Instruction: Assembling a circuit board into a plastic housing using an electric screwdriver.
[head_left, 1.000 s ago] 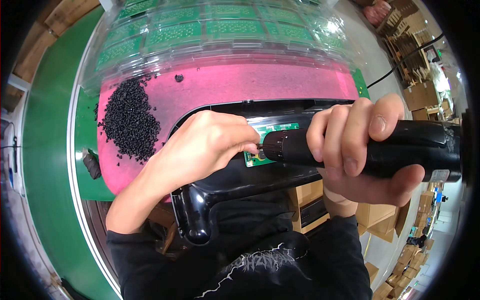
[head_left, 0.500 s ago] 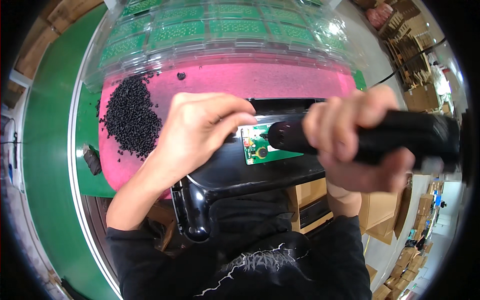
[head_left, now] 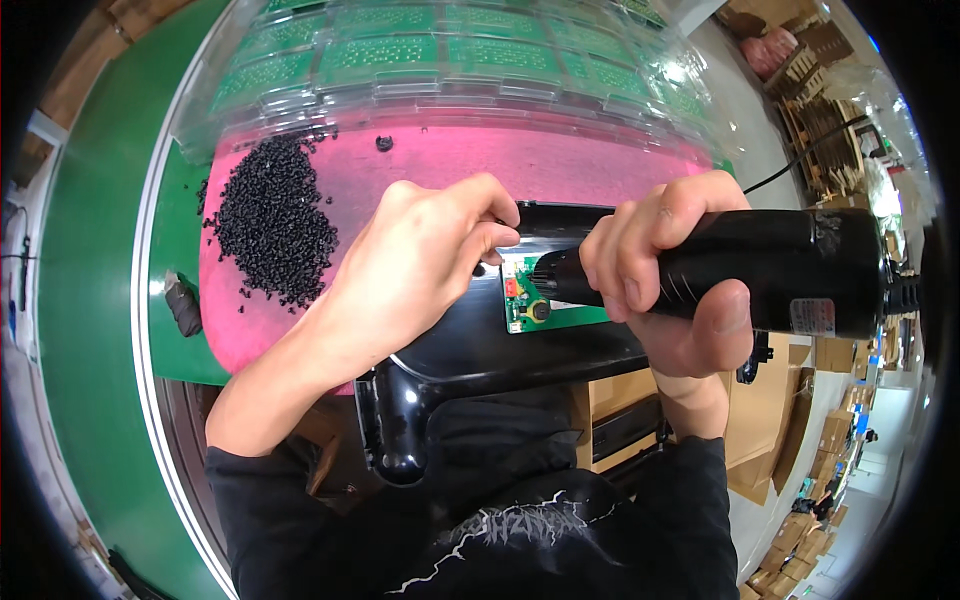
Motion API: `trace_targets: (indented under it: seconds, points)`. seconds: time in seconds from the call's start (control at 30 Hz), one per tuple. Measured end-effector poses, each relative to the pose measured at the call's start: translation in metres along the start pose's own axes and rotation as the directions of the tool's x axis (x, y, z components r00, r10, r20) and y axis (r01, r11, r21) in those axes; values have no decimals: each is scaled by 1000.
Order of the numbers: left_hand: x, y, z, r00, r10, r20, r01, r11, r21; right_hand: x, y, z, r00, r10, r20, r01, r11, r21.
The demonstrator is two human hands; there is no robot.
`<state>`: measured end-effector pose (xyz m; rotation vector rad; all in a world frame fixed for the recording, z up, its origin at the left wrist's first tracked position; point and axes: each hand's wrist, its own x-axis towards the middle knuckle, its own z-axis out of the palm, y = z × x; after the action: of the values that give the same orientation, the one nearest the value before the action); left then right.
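Observation:
My right hand point(head_left: 680, 270) is wrapped round a thick black electric screwdriver point(head_left: 780, 265). Its nose lies over a green circuit board point(head_left: 550, 318) and hides part of it; the tip cannot be made out. The board sits in a glossy black plastic housing point(head_left: 470, 345) in front of me. My left hand point(head_left: 430, 235) is closed, with thumb and forefinger pinched beside the board's far left corner. Whatever those fingertips hold is too small or hidden to name. Left of that hand, a heap of small black screw-like pieces point(head_left: 270, 220) covers part of the pink mat point(head_left: 440, 155).
Clear plastic trays of green boards point(head_left: 370, 60) stand along the far side. One small black ring-like piece point(head_left: 384, 144) lies apart on the mat. A dark wrapped object point(head_left: 183, 308) rests on the green tabletop at left. An open cardboard box point(head_left: 625, 385) is below at right.
The screwdriver and right hand, blurred before, now show sharply, with the tool's back end more level. My left fingertips have curled closer together. The whole view has shifted slightly.

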<state>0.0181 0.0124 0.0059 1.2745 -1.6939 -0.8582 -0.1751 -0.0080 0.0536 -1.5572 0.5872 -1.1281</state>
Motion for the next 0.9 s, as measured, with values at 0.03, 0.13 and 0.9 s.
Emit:
trace_targets:
  seconds: [0.03, 0.13, 0.9]
  points:
    - [-1, -1, -1, 1000, -3, -5, 3, 1000, -1, 2, 0, 1, 1000, 5, 19, -5, 1000, -9]
    - [-2, -6, -1, 994, 104, 19, -105, 994, 28, 9, 3, 5, 999, 14, 41, -13, 1000, -26]
    - [3, -1, 0, 931, 320, 177, -272, 930, -248, -6, -24, -10, 926, -368, -78, 366, 833, 415]
